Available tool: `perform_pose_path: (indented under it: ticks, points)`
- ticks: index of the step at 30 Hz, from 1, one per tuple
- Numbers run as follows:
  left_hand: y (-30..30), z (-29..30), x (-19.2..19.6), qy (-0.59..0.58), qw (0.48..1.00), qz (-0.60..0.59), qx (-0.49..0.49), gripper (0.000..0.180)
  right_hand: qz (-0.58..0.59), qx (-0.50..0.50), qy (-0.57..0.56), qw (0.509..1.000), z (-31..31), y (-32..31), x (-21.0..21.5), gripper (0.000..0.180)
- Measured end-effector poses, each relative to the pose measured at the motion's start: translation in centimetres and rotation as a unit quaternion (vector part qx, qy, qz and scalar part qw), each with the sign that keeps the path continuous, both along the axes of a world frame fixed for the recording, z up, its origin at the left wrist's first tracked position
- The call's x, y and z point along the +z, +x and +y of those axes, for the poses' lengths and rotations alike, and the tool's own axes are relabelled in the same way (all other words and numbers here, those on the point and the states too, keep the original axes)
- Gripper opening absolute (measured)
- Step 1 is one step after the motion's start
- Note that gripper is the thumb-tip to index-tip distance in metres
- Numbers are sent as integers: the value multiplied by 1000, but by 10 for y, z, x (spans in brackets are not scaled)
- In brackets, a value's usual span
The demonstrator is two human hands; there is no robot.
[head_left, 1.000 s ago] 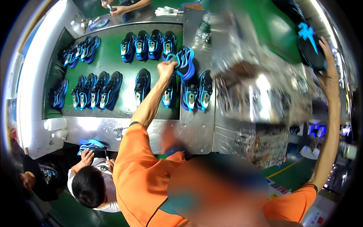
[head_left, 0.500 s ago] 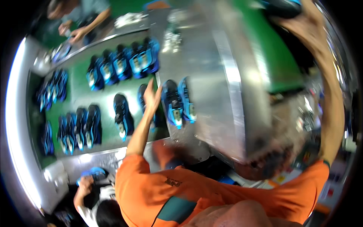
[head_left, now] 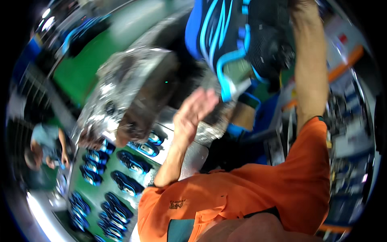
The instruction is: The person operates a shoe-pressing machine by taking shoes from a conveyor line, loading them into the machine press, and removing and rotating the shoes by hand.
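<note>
A dark shoe with bright blue lines hangs close up at the top of the head view. My right hand is at its far right end, arm raised, and grips it; most of the fingers are hidden or cut off by the edge. Below the shoe, my left hand is held out open, its fingers stretched toward the light-blue tip, slightly blurred and apparently apart from it. Several similar shoes lie in rows on a green-topped table at the lower left.
A shiny foil-covered housing stands left of my left hand. Beyond it runs a green belt carrying another blue and black shoe. A co-worker sits at the far left. Blue bins stand beneath the held shoe.
My view has swung to the right, away from the table. My left hand has left the shoes there and come up near the shoe in my right hand, which is now much closer to view.
</note>
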State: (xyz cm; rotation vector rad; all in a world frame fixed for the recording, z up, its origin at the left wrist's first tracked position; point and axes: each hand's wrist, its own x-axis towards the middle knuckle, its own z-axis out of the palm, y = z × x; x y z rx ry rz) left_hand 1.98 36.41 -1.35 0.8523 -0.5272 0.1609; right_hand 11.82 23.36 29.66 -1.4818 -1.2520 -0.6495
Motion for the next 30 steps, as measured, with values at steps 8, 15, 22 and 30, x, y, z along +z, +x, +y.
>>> perform_pose_path:
  ticks: [8,15,22,30]
  points:
    - [14,-202,6,-92,939,116,-312,60,372,-293,83,877,-263,-53,-175,43]
    - [-44,-365,-42,93,927,167,-324,57,472,-423,261,729,-366,-255,-325,79]
    - [-145,-526,-75,207,888,133,-388,57,388,-555,435,593,-488,-371,-389,77]
    - [-172,-735,-97,380,790,24,-480,48,138,-730,443,502,-567,-500,-400,77]
